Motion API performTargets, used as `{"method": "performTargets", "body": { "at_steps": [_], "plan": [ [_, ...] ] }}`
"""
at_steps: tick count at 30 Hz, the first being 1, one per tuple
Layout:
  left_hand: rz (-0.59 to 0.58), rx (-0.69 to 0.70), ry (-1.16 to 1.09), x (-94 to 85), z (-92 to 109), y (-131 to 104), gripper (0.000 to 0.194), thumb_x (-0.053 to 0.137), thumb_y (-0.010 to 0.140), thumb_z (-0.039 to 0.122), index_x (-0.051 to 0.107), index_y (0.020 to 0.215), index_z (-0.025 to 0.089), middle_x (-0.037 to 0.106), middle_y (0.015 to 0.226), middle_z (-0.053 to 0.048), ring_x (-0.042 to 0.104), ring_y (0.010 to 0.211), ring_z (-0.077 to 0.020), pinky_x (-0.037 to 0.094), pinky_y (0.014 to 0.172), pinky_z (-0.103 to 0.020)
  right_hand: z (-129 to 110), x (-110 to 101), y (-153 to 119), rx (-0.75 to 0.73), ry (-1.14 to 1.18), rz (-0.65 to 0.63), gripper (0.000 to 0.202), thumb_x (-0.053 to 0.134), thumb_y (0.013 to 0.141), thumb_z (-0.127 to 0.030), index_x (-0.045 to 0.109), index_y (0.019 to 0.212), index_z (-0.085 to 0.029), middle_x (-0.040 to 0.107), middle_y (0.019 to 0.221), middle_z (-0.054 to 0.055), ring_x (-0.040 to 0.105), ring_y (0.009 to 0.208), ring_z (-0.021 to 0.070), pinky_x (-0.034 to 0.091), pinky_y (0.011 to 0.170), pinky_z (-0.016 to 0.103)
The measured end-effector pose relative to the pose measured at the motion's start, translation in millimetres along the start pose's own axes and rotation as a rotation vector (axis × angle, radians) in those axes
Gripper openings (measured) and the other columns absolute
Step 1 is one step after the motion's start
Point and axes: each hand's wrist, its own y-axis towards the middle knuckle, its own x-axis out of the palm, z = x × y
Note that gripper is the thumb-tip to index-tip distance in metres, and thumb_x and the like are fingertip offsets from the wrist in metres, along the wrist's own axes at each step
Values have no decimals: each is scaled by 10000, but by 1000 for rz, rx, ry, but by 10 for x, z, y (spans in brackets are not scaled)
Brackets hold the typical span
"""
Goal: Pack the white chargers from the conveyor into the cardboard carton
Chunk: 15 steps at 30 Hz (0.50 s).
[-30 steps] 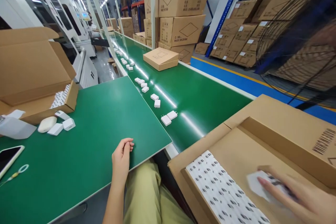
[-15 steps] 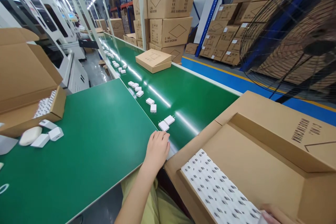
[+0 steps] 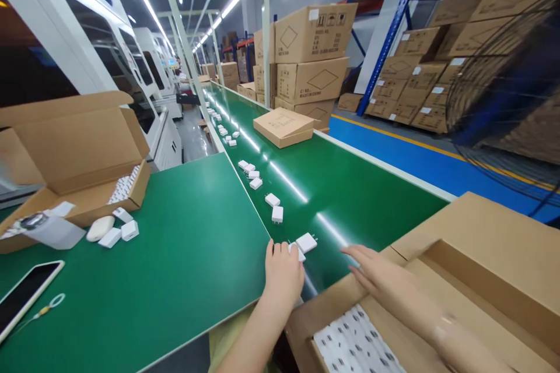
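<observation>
My left hand [image 3: 284, 274] lies at the table's edge beside the belt, with its fingers loosely bent. Its fingertips partly cover a white charger plug [image 3: 301, 255]; I cannot tell whether they touch it. Just beyond lies a second white charger plug [image 3: 307, 242] with its prongs pointing right. Slightly blurred, my right hand [image 3: 371, 268] reaches over the near rim of an open cardboard box [image 3: 332, 297], fingers stretched out and holding nothing. White chargers with dark port markings [image 3: 354, 341] stand in packed rows inside that box, partly covered by my right forearm.
Several more plugs [image 3: 254, 175] are strung along the green belt [image 3: 341, 186]. A closed carton [image 3: 284, 125] lies farther up it. On the green table [image 3: 188, 256] are an open box [image 3: 87, 157], loose chargers [image 3: 130, 230] and a phone [image 3: 26, 297]. A fan [image 3: 503, 87] stands right.
My right hand has left the packed rows in the box and moved up and left to the belt side. The view has shifted, while my left hand stays at the table edge.
</observation>
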Motion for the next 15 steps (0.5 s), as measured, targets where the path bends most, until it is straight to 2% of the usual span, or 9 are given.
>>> {"method": "performTargets", "body": {
  "at_steps": [2, 3, 5, 7, 9, 11, 13, 15],
  "plan": [
    [-81, -68, 56, 19, 93, 99, 335, 569, 716, 244, 551, 1028, 123, 593, 902, -122, 527, 915, -276, 273, 964, -491, -130, 172, 465, -101, -40, -88, 405, 492, 744, -55, 533, 1122, -197, 526, 1198, 94, 462, 1112, 251, 371, 942, 423],
    [-140, -88, 77, 32, 125, 147, 414, 612, 685, 266, 543, 1061, 108, 595, 916, -134, 529, 919, -285, 259, 971, -496, -153, 270, 630, -143, -56, -132, 418, 512, 716, -9, 540, 1101, -171, 533, 1183, 96, 463, 1108, 242, 369, 944, 416],
    [-272, -97, 98, 60, 146, 229, 503, 654, 651, 237, 523, 1115, 91, 590, 975, -157, 531, 944, -284, 263, 974, -475, -143, 434, 837, -201, -78, -207, 337, 552, 717, 6, 567, 1019, -143, 578, 1082, 73, 508, 1035, 225, 405, 898, 422],
    [-374, -67, 93, 79, 117, 290, 516, 638, 658, 152, 501, 1152, 92, 546, 1110, -185, 530, 982, -270, 301, 950, -435, -93, 512, 927, -224, -88, -254, 195, 581, 761, -58, 581, 939, -138, 600, 956, 33, 554, 916, 200, 455, 811, 412],
    [-423, -5, 71, 84, 67, 331, 573, 648, 633, 109, 477, 1180, 97, 451, 1250, -207, 519, 1017, -276, 337, 913, -415, -40, 497, 974, -208, -88, -246, 150, 577, 793, -106, 573, 938, -142, 589, 917, 22, 564, 848, 181, 474, 759, 386],
    [-460, 66, 42, 84, 39, 362, 626, 691, 592, 134, 478, 1181, 122, 393, 1306, -209, 513, 1025, -300, 364, 869, -422, -10, 424, 1041, -163, -90, -196, 186, 565, 806, -124, 551, 991, -144, 575, 946, 31, 558, 849, 174, 473, 758, 370],
    [-506, 124, 25, 92, 59, 394, 549, 701, 589, 162, 532, 1112, 145, 451, 1249, -204, 521, 1005, -319, 385, 817, -429, -26, 354, 1146, -96, -107, -136, 189, 552, 821, -153, 539, 1009, -142, 570, 951, 39, 554, 854, 174, 473, 758, 362],
    [-558, 178, 5, 100, 120, 428, 367, 645, 657, 159, 584, 1019, 141, 545, 1111, -199, 551, 945, -307, 408, 752, -414, -99, 338, 1271, -22, -142, -79, 189, 538, 841, -208, 532, 1016, -137, 570, 952, 49, 555, 857, 180, 477, 745, 360]
  ]
}}
